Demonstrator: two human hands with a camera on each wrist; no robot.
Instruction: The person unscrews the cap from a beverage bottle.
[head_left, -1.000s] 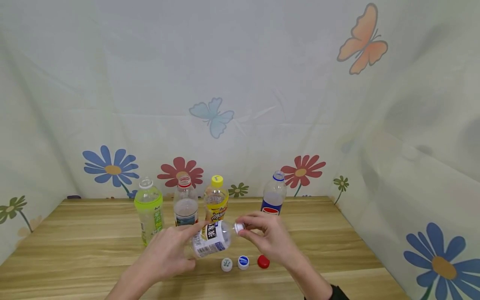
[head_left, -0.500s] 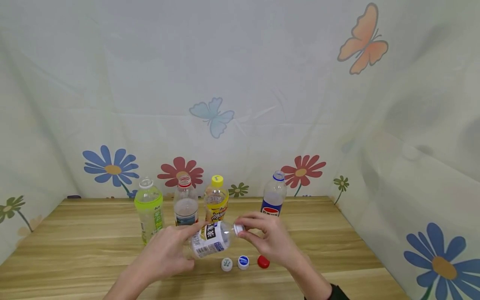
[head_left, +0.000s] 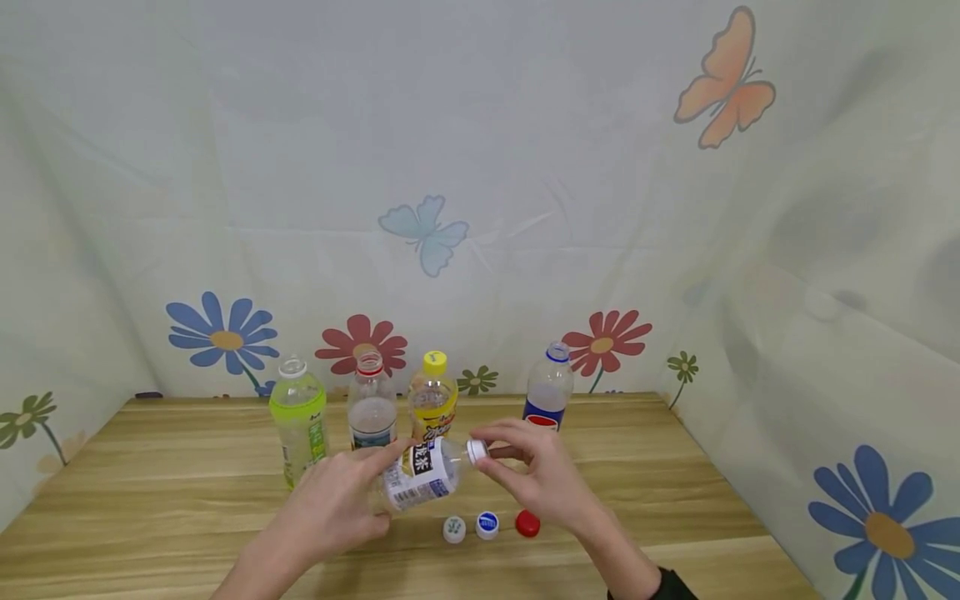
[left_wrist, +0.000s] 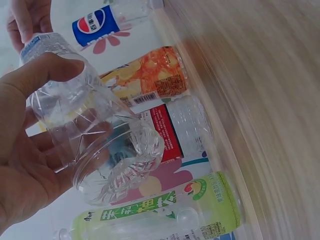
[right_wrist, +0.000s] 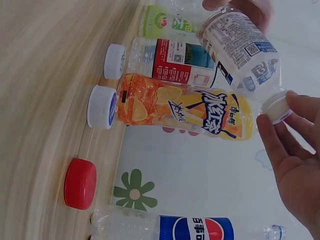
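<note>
A clear plastic bottle (head_left: 420, 477) with a white label is held tilted on its side above the table, its neck pointing right. My left hand (head_left: 336, 500) grips it around the lower body, thumb and fingers wrapped on the clear plastic, as the left wrist view shows. At the neck, my right hand (head_left: 536, 471) pinches the white cap (right_wrist: 276, 106) between thumb and fingertips. The cap sits on the bottle's mouth; whether it is tight or loose I cannot tell. Below the bottle lie a white cap (head_left: 453, 529), a white-and-blue cap (head_left: 487, 525) and a red cap (head_left: 527, 523).
Behind the hands stand a green-labelled bottle (head_left: 298, 417), a bottle with a red neck ring (head_left: 371, 408) and a yellow-capped iced tea bottle (head_left: 433, 400). A Pepsi bottle (head_left: 547, 387), uncapped, stands to the right. A patterned cloth (head_left: 525, 250) hangs behind the wooden table (head_left: 645, 467).
The bottle and both hands stay almost in place. My right-hand fingers shift slightly around the white cap, and the bottle's label has turned a little. The standing bottles and loose caps are unmoved.
</note>
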